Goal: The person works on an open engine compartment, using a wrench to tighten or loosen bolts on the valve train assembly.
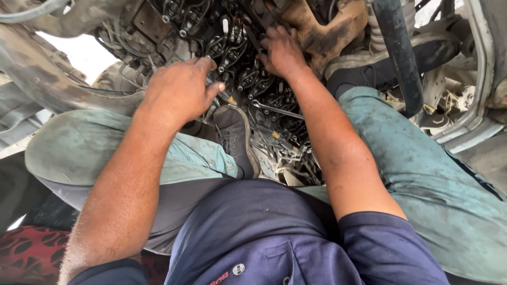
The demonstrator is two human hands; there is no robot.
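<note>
- Head view, looking down past a navy blue work shirt [253,237] onto an oily black engine top with rows of rocker arms and springs [248,68].
- Left hand [182,92]: grimy, back of hand up, fingers curled loosely over the left part of the engine top. Thumb tip rests by a small dark metal fitting [222,84]. Cannot tell whether anything is pinched beneath the palm.
- Right hand [282,50]: further in, fingers bent down and pressed among the rocker parts near the top centre. Fingertips are buried in the dark metal; whether they grip a part is hidden.
- The two hands are apart, with a strip of valve gear between them.
- A slim silver steel spanner [277,110] lies loose on the engine, just below the right wrist, touched by neither hand.
- A worn grey lace-up shoe [237,140] stands on the engine edge, below the left hand.
- Faded green dusty trouser legs [433,174] are spread either side of the engine.
- A rusty orange-brown metal casting [327,26] sits just right of the right hand.
- A black rubber hose [401,53] runs down at the right.
</note>
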